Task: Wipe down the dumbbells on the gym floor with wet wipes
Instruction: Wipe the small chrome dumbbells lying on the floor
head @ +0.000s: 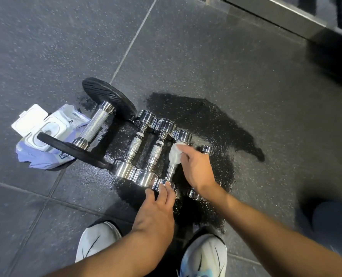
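— Fingers [186,154] of the right hand [196,168], what do you make of them from your side?
— Curled down and pinching a crumpled white wet wipe [175,154], pressing it onto the handle of the small chrome dumbbell [172,171], up near its far head.
— And the left hand [158,208]?
— Its fingers [163,189] lie fairly straight and close together, with the tips resting on that same dumbbell's near head. They aren't wrapped round anything.
— Where is the dumbbell lying?
— Flat on the floor [246,66], its handle running away from the person. It's in a row: the middle chrome dumbbell [156,150] is right against it on the person's left, then the bigger chrome dumbbell [135,144], with the near heads touching.
— Anything on the other side?
— The smallest dumbbell [207,149], just beside it. The right hand covers most of it, so only its two ends show.
— And the large one?
— The black-plated dumbbell [95,126] sits at the left end of the row, angled, with one plate leaning toward the bigger chrome dumbbell's far head. Behind its handle lies the pack of wipes [46,136], lid flipped open.
— The floor looks dark there.
— There's a wet patch [216,116] under and beyond the row, shining on the speckled tiles. The person's white shoes [98,236] [205,254] stand at its near edge, and a metal rail [276,15] runs across the far corner.
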